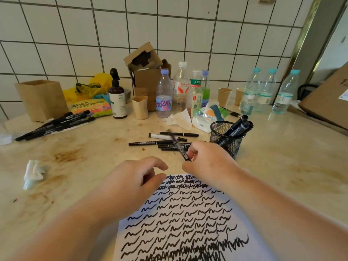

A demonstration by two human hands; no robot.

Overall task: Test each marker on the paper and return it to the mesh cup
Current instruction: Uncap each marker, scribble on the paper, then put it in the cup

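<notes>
My right hand (207,162) pinches a thin black marker (178,147) near its lower end; the marker slants up and to the left above the top edge of the paper (180,219). The paper is covered in black squiggle rows. My left hand (135,178) hovers at the paper's top left corner with fingers loosely curled, holding nothing. The black mesh cup (226,140) stands just right of my right hand with several markers in it. Several loose markers (163,140) lie on the counter behind my hands.
Another pile of black markers (56,123) lies at the left. Bottles (180,87), paper cups, cardboard boxes and tissues crowd the back by the tiled wall. A crumpled tissue (33,172) lies at the left on the stained counter.
</notes>
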